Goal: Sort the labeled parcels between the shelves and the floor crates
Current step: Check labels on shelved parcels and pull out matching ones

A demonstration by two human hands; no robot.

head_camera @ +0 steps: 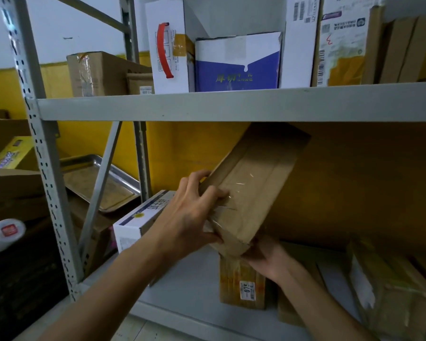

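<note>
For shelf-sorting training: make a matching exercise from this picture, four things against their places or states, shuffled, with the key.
Things
1. tilted brown box
2. blue and white box
3. metal tray
4. small box with white label

Places or states
A. upright on the lower shelf, under the tilted box
B. behind the shelf frame, at left
C. held by the left hand and right hand
D. on the upper shelf

Pairs: 1-C, 2-D, 3-B, 4-A

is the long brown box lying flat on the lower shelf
No, the long brown box is tilted up, held by the left hand and right hand above the lower shelf.
</note>
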